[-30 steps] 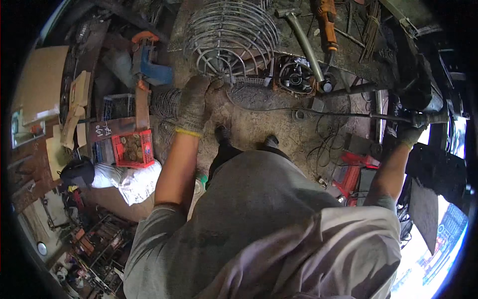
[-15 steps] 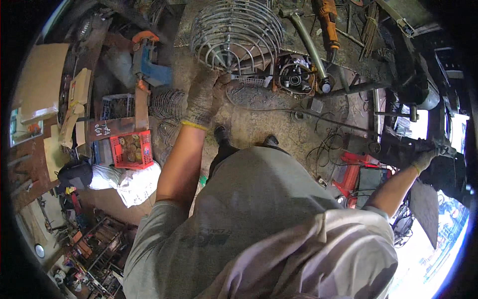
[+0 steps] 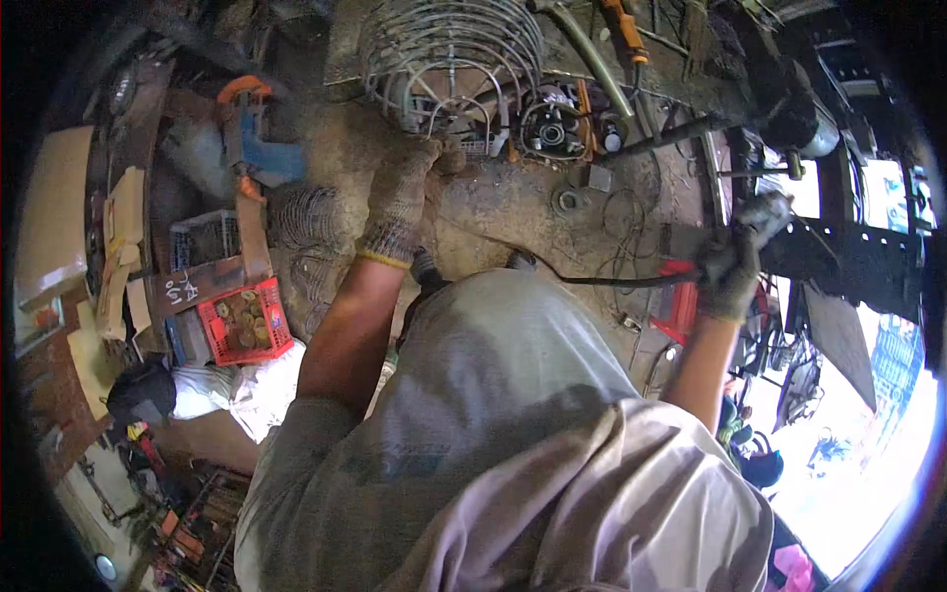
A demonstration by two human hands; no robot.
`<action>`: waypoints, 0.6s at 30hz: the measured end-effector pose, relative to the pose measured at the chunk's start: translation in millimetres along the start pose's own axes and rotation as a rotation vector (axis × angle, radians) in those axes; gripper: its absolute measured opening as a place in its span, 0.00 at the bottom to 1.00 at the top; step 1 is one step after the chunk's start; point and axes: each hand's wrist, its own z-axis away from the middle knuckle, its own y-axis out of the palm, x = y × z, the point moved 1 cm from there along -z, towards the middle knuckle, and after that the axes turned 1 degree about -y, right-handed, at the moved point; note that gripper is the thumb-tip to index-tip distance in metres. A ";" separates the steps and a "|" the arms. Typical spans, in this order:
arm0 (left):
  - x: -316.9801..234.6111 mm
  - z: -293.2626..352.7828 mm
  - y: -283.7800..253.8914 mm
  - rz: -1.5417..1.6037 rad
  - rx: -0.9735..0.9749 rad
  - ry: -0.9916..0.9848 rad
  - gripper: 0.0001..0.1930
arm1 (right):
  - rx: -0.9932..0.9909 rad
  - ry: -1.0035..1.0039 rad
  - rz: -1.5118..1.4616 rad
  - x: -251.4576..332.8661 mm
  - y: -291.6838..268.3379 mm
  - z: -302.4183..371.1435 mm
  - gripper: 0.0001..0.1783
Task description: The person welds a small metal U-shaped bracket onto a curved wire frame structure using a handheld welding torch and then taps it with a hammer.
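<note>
My left hand (image 3: 400,197), in a dirty knitted glove, is closed at the near end of a round cage (image 3: 452,59) made of bent metal rods. Its fingers meet the lowest rods, though the exact grip is hard to see. My right hand (image 3: 730,271), also gloved, is raised at the right, wrapped around what looks like a welding electrode holder (image 3: 764,212). A thin rod (image 3: 819,245) sticks out from the holder. From this hand a black cable (image 3: 621,282) runs left across my front.
Beside the cage lie an open motor-like part (image 3: 552,130), a metal bar (image 3: 590,57) and an orange power tool (image 3: 625,30). At left are a blue clamp-like tool (image 3: 266,158), wire coils (image 3: 304,217) and a red crate (image 3: 280,326). A dark perforated beam (image 3: 838,257) stands at right.
My right hand has come inward from the far right with the electrode holder, drawing the cable across. My left hand stays at the cage. The whole view has shifted slightly.
</note>
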 end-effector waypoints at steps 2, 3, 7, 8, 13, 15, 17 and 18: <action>-4.8 19.2 18.6 0.016 0.090 -0.004 0.14 | 0.153 0.125 -0.071 -26.1 22.1 5.7 0.13; -5.0 25.5 28.4 -0.008 0.096 0.009 0.13 | 0.152 0.188 -0.122 -38.8 41.6 10.2 0.13; -14.2 42.8 68.3 -0.190 0.064 -0.018 0.11 | 0.198 0.314 -0.343 -81.4 102.2 18.1 0.19; -14.4 45.6 74.4 -0.252 0.044 -0.051 0.09 | 0.213 0.356 -0.334 -85.3 115.0 20.6 0.20; 1.9 52.0 88.1 -0.171 -0.043 -0.068 0.10 | 0.315 0.464 -0.341 -105.9 141.1 18.1 0.23; 4.3 52.5 89.7 -0.185 -0.048 -0.067 0.10 | 0.360 0.457 -0.407 -114.0 136.2 14.4 0.23; 5.9 54.6 90.7 -0.205 -0.034 -0.073 0.10 | 0.390 0.461 -0.431 -115.6 138.8 14.6 0.22; 7.7 53.6 89.8 -0.236 -0.035 -0.060 0.10 | 0.400 0.467 -0.422 -115.0 141.1 16.0 0.22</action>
